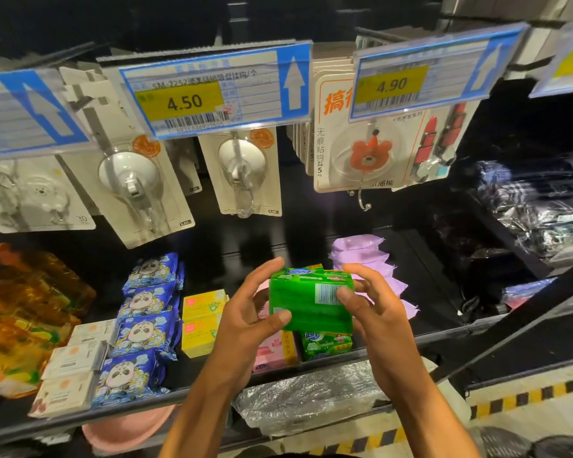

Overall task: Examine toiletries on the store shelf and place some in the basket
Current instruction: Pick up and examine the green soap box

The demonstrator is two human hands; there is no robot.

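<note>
The green pack (306,300) is off the shelf (450,333), held in the air between both hands above the front row. Its long axis runs about 9 to 3 o'clock, with the barcode face turned toward the person. The left hand (245,312) holds the 9 o'clock end, thumb across the lower corner and fingers reaching behind the top edge. The right hand (374,305) pinches the 3 o'clock end, thumb on the barcode. The pack thus lies squarely between the two grips, both hands equally near, and either could probably carry it alone. No basket shows, so which way the pack must travel cannot be told. At 6 o'clock of it a second green pack (326,345) sits on the shelf, with a pink pack (272,350) just beside that at 9. Yellow boxes (202,322) and panda packs (146,320) lie further toward 9, and lilac packs (368,259) lie behind at 1 o'clock
</note>
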